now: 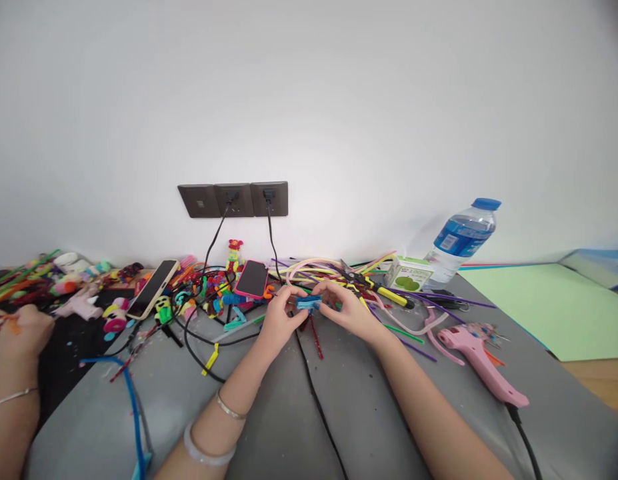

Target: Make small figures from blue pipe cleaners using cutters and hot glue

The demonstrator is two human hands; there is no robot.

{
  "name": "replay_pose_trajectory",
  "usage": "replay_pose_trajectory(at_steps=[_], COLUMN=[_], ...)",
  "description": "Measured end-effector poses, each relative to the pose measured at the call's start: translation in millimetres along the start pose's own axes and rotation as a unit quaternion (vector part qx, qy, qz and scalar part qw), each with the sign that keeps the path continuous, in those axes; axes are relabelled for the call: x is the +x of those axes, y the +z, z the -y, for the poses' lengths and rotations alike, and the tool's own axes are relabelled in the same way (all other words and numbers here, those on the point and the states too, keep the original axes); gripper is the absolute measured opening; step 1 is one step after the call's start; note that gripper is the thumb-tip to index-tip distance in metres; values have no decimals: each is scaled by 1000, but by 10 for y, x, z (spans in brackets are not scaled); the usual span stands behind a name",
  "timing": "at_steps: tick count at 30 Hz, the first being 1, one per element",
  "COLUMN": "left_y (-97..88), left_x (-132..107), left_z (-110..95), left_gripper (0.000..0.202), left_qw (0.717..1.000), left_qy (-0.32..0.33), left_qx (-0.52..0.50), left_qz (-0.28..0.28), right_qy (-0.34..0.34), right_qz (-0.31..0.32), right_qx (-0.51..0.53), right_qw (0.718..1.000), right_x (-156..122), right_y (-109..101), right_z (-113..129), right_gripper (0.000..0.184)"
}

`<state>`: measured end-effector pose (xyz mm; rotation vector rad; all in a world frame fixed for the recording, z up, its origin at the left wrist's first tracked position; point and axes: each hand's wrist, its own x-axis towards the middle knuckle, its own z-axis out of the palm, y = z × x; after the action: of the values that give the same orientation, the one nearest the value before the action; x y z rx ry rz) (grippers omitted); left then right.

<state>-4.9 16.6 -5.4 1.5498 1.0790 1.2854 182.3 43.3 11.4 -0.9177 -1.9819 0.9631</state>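
Observation:
Between my two hands, above the grey table, is a small blue folded piece (309, 303) that looks like bent pipe cleaner. My left hand (283, 315) pinches its left end between thumb and fingers. From the other side, the thumb and fingertips of my right hand (346, 308) close on its right end. Below the piece, a dark red pipe cleaner (316, 339) lies on the table. A pink-framed phone (252, 279) lies just beyond my left hand. Yellow-handled pliers (389, 293) rest past my right hand among loose pipe cleaners.
A pink glue gun (483, 363) with a cord lies at right. Behind it are a tilted water bottle (461, 240) and a small box (409, 273). Black cords run from the wall sockets (233, 200). Green paper (543, 300) lies far right. At left edge is another person's hand (26, 337).

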Motion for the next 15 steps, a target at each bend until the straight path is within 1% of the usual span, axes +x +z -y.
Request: replay_pose_trajectory(at_steps=[6,8,11,13,15], left_y=[7,5,2,-2,-4], left_x=[3,10,23,30,33], left_z=[32,41,38,31,30], left_gripper=[27,28,30,30,30], left_qw=[998,996,994,994,994], left_qy=[-8,-18,-31,-35,-37], left_qx=[-63,-84,-99,-101,-99], left_qz=[-8,-10,-14,-17,-18], right_qy=[-6,4,16,20,25], right_qz=[-17,-12,-8,-10,-17], right_qx=[49,83,119,117,110], right_qw=[999,996,993,993,994], right_x=[-6,-6,-8,-10,-10], right_y=[-1,-3,-12,-19,-21], right_z=[-34,-46,-73,-92,-101], right_gripper=[17,24,39,47,50])
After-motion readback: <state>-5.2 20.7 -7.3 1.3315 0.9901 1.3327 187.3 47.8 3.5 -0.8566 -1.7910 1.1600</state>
